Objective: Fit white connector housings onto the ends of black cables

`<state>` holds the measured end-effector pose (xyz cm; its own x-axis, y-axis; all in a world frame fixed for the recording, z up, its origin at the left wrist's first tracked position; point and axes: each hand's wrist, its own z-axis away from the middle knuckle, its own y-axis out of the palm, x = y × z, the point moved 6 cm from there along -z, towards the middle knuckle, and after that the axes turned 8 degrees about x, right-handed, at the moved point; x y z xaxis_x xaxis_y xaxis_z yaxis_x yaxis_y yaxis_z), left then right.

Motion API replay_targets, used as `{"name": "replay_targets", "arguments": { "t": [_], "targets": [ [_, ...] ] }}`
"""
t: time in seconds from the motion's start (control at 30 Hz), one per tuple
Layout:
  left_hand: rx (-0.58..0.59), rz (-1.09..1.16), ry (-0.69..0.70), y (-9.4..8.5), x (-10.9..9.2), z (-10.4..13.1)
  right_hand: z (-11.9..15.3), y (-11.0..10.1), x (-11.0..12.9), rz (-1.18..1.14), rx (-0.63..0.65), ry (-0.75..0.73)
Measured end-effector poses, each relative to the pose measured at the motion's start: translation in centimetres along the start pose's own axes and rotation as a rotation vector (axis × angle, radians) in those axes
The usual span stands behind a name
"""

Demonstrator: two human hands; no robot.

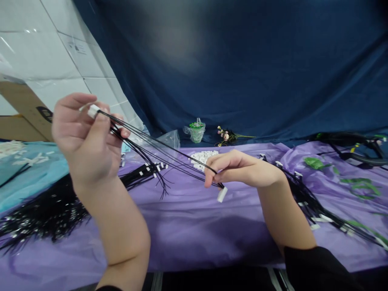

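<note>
My left hand [87, 133], raised at the left, pinches a white connector [93, 110] between thumb and fingers. Thin black wires [157, 141] run from it down to the right, and several more hang with loose ends over the table. My right hand [236, 167] is closed on the wires near their other end, where a second white connector [222, 194] dangles just below the fingertips. Together the wires and connectors form a wire harness stretched between both hands. Behind my right fingers lies a pile of small white connectors [201, 158].
A large heap of black wires [51, 210] covers the left side of the purple tablecloth [188, 234]. Finished-looking harnesses [315, 206] lie at the right. Farther back stand a green-lidded cup [197, 132], artificial flowers [226, 136] and a clear plastic bag [168, 143]; a cardboard box [27, 109] is at far left.
</note>
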<state>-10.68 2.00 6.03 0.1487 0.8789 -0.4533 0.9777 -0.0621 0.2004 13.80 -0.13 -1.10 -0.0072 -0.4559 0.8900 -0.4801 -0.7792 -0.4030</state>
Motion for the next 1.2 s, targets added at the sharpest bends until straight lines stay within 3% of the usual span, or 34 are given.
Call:
{"name": "replay_targets", "arguments": {
  "t": [0.17, 0.37, 0.5, 0.67, 0.77, 0.87, 0.97, 1.07, 1.2],
  "targets": [
    [-0.047, -0.014, -0.012, 0.0, -0.7, 0.2, 0.2, -0.2, 0.2, 0.026, -0.035, -0.016],
    [-0.081, -0.078, -0.017, -0.9, 0.2, -0.1, 0.3, -0.9, 0.0, -0.012, -0.126, -0.002],
    [-0.103, -0.127, -0.148, -2.1, 1.7, -0.4, 1.2, -2.5, -0.5, -0.147, -0.221, -0.012],
    [-0.049, -0.132, -0.264, -2.6, 3.0, -0.6, 2.7, -3.9, -1.0, -0.185, -0.227, 0.127],
    [0.012, -0.173, -0.368, -2.3, 4.0, -0.4, 4.0, -5.4, -0.4, -0.183, -0.374, 0.076],
    [0.095, -0.221, -0.446, -1.6, 4.8, -0.1, 5.5, -6.9, 0.1, -0.184, -0.539, -0.041],
    [0.205, -0.247, -0.481, -0.2, 5.1, 0.4, 6.3, -7.5, 0.7, -0.199, -0.602, -0.181],
    [0.324, -0.216, -0.517, 2.1, 5.0, 1.2, 6.8, -7.8, 1.1, -0.183, -0.733, -0.27],
    [0.447, -0.108, -0.592, 6.0, 5.0, 2.9, 6.7, -7.9, 1.5, -0.017, -0.934, -0.277]
  ]
}}
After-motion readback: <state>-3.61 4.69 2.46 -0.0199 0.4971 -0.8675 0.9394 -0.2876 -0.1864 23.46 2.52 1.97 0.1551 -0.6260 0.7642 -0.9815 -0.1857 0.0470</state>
